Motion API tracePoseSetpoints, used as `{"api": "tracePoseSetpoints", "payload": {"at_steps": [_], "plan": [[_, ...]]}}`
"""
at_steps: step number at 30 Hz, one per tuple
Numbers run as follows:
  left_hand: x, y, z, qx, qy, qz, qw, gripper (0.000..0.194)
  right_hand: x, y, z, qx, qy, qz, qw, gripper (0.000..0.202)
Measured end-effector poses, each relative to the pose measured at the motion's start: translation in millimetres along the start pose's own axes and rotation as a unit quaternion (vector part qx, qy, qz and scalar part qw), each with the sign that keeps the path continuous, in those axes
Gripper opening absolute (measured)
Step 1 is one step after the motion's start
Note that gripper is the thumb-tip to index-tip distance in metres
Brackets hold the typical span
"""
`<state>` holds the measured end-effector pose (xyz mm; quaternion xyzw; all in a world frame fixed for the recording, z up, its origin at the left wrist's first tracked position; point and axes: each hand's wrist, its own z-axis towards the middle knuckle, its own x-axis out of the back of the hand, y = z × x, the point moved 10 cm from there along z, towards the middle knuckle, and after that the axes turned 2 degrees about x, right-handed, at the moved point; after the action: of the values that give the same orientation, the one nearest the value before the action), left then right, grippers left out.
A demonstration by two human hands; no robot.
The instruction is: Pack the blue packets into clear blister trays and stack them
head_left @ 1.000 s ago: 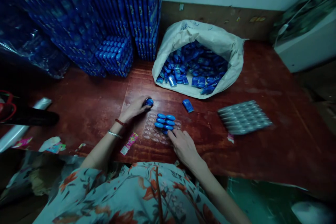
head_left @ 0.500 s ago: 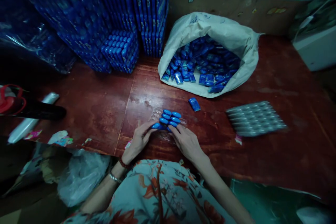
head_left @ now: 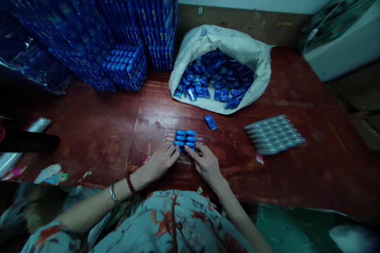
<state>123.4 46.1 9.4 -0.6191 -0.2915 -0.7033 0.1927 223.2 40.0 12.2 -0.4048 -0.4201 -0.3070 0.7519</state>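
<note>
A clear plastic tray (head_left: 169, 136) with moulded cells lies on the table before me. Several glossy blue oval packs (head_left: 179, 138) sit in it in two columns. At the tray's near end, my left hand (head_left: 160, 162) has its fingertips pressed on a blue pack that is mostly hidden. Opposite it, my right hand (head_left: 206, 165) pinches at another blue pack in the same row, partly covered by the fingers. Beyond the tray, a single flat blue packet (head_left: 210, 122) lies on the wood.
A white sack (head_left: 219, 104) gapes open at the back, full of blue packets (head_left: 204, 75). Tall stacks of filled blue trays (head_left: 124, 63) stand back left. Nested clear trays (head_left: 274, 134) rest at right. A dark bottle (head_left: 32, 141) and a plastic roll (head_left: 38, 125) lie left.
Both hands have lowered their blue packs into the tray's near row, and the packs now line up with the others. The view has shifted slightly right.
</note>
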Motion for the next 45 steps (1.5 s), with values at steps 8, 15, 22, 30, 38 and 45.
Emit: {"api": "tracePoseSetpoints", "payload": {"at_steps": [8, 15, 22, 30, 38, 45], "plan": [[0.1, 15.7, 2.2, -0.021, 0.011, 0.089, 0.996, 0.052, 1.8, 9.4, -7.3, -0.004, 0.029, 0.021, 0.999, 0.043], [0.3, -17.2, -8.4, 0.070, 0.058, 0.029, 0.995, 0.055, 40.8, 118.8, 0.4, -0.250, 0.152, -0.054, 0.955, 0.041], [33.0, -70.6, 84.5, 0.061, 0.143, -0.162, 0.974, 0.033, 8.0, 150.6, 49.3, -0.255, -0.030, -0.133, 0.957, 0.022], [13.4, -124.8, 211.1, 0.186, 0.067, -0.058, 0.979, 0.057, 8.8, 126.1, 11.3, -0.262, -0.082, -0.162, 0.948, 0.025], [1.5, -144.9, 212.4, 0.181, 0.052, -0.146, 0.971, 0.046, 36.5, 102.8, -44.2, -0.290, -0.079, -0.124, 0.946, 0.020], [27.8, -147.6, 99.5, 0.191, 0.155, -0.243, 0.938, 0.026, 40.2, 47.2, -47.7, -0.231, 0.116, 0.236, 0.937, 0.016]]}}
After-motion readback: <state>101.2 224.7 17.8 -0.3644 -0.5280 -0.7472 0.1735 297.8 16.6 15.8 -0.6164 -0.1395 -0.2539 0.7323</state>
